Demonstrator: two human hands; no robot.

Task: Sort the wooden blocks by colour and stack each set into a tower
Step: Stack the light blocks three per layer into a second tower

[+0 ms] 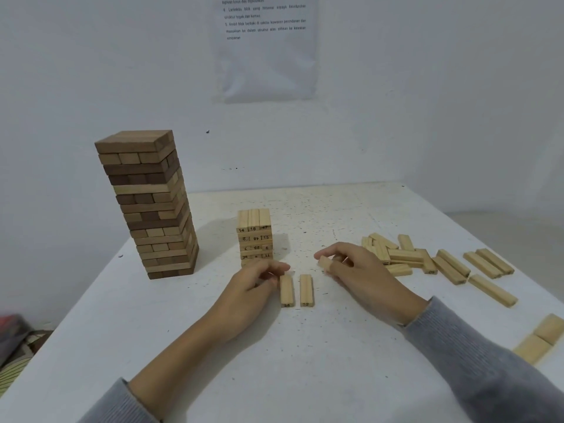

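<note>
A tall tower of brown blocks [152, 206] stands at the table's back left. A short tower of pale numbered blocks [254, 236] stands in the middle. Two pale blocks lie side by side in front of it, one [287, 290] touched by the fingertips of my left hand [254, 288] and the other [306, 290] lying free. My right hand [351, 267] holds a pale block [325, 263] just above the table, to the right of the short tower. A loose heap of pale blocks [393, 254] lies behind my right hand.
More pale blocks [488, 264] are scattered at the right, and two [540, 338] lie near the right edge. A printed sheet [265, 47] hangs on the white wall. Cloth items [15, 340] lie below the table's left edge.
</note>
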